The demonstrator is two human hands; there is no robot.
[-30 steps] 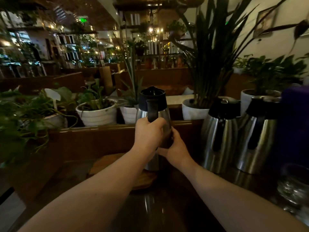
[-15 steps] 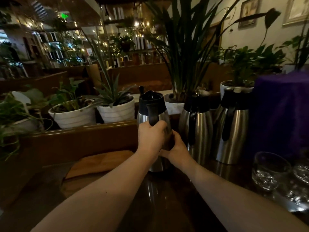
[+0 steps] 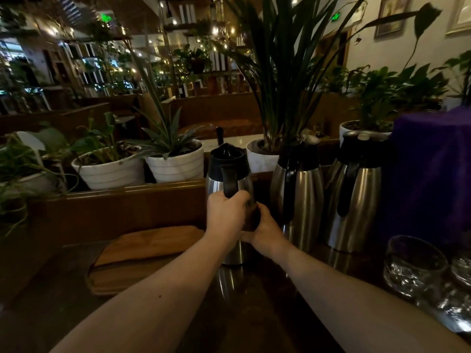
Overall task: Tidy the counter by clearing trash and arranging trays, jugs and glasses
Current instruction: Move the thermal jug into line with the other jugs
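Note:
A steel jug with a black lid and handle (image 3: 229, 165) stands upright on the dark counter (image 3: 254, 314). My left hand (image 3: 225, 215) is wrapped around its handle and my right hand (image 3: 265, 226) presses against its right side. Two more steel jugs (image 3: 297, 189) (image 3: 356, 192) stand side by side just to its right. A wooden tray (image 3: 147, 248) lies flat on the counter to its left. Clear glasses (image 3: 414, 263) sit at the right edge.
A wooden ledge (image 3: 122, 194) runs behind the counter, with white plant pots (image 3: 109, 171) (image 3: 175, 164) and leafy plants on it. A purple cloth-covered object (image 3: 433, 169) stands at the far right behind the glasses.
The held jug has moved right, off the wooden tray and onto the counter, close to the other two jugs. Both hands keep their grip.

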